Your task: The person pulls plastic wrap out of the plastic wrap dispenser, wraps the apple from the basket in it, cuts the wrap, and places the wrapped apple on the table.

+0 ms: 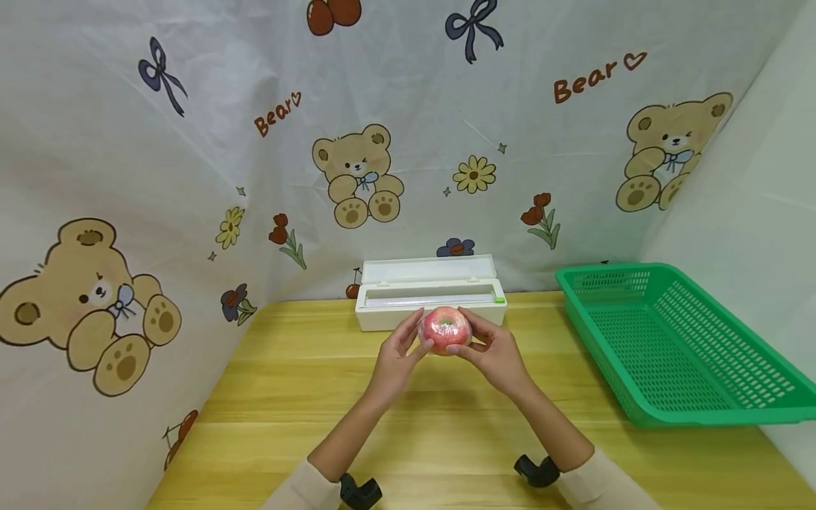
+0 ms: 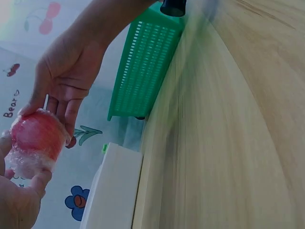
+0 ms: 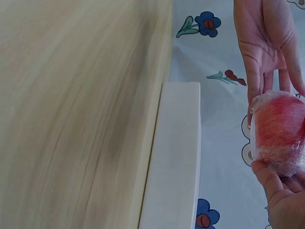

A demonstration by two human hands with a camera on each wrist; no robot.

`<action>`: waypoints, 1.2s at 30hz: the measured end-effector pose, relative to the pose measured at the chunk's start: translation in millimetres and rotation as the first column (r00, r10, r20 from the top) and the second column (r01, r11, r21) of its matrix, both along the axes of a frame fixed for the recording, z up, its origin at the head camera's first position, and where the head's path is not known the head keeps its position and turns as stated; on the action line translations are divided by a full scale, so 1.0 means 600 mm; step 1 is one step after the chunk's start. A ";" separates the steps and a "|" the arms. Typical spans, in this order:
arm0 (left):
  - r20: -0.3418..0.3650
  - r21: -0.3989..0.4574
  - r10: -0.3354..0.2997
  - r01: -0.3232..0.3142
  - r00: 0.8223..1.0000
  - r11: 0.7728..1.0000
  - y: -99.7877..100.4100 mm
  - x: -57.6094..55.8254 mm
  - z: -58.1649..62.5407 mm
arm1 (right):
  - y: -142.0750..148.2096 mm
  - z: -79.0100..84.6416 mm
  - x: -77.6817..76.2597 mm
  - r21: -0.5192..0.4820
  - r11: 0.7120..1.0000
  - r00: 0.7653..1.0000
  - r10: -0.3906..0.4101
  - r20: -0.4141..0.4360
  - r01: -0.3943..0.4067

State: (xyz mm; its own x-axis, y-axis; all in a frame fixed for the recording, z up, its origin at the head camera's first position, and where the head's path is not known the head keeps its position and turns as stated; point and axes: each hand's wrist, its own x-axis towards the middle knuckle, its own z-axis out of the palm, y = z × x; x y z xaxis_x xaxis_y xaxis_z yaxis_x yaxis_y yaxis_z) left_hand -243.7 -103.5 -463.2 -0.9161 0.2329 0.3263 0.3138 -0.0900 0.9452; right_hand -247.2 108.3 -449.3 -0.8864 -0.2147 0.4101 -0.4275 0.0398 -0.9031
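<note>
A red apple (image 1: 446, 330) covered in clear plastic film is held up between both hands, above the table. My left hand (image 1: 397, 360) grips its left side with the thumb in front, and my right hand (image 1: 498, 354) grips the right side the same way. In the left wrist view the film bunches on the lower part of the apple (image 2: 37, 136). The right wrist view shows the apple (image 3: 279, 131) with fingertips on both sides. Just behind the hands stands a white lidded box (image 1: 433, 317), its lid raised, with a pale roll inside.
A green plastic basket (image 1: 605, 354) with perforated sides stands on the right of the wooden table (image 1: 306, 425). A bear-print cloth (image 1: 421, 106) hangs behind and to the left. Black wrist cameras (image 1: 360, 492) sit at both cuffs.
</note>
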 end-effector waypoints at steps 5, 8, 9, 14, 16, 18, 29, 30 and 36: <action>-0.021 -0.067 -0.027 0.025 0.999 0.997 -0.011 -0.004 -0.007 | 0.003 -0.007 -0.003 0.031 0.999 1.000 0.025 -0.015 -0.025; -0.022 -0.074 -0.055 0.053 0.998 0.996 -0.017 -0.006 -0.009 | 0.003 -0.008 -0.003 0.044 0.998 0.999 0.039 -0.010 -0.039; -0.021 -0.074 -0.071 0.069 0.997 0.995 -0.019 -0.007 -0.009 | 0.004 -0.008 -0.003 0.044 0.998 0.999 0.044 0.001 -0.044; -0.028 -0.093 -0.164 0.161 0.986 0.983 -0.027 -0.010 -0.013 | 0.007 -0.009 -0.003 0.029 0.998 0.997 0.058 0.053 -0.060; -0.053 -0.118 -0.171 0.164 0.984 0.979 -0.029 -0.011 -0.015 | 0.008 -0.010 -0.003 0.023 0.998 0.996 0.060 0.061 -0.062; -0.087 -0.139 -0.156 0.143 0.984 0.980 -0.031 -0.014 -0.018 | 0.008 -0.010 -0.003 0.023 0.997 0.996 0.066 0.059 -0.067; -0.297 -0.248 -0.072 -0.005 0.952 0.969 -0.037 -0.028 -0.034 | 0.000 -0.023 -0.002 0.010 0.996 0.991 0.085 0.108 -0.086; -0.300 -0.255 -0.071 -0.008 0.951 0.967 -0.036 -0.028 -0.036 | -0.001 -0.024 -0.002 0.007 0.996 0.990 0.086 0.112 -0.088; -0.319 -0.281 -0.069 -0.025 0.945 0.959 -0.033 -0.029 -0.042 | -0.004 -0.031 -0.004 -0.003 0.995 0.987 0.098 0.129 -0.099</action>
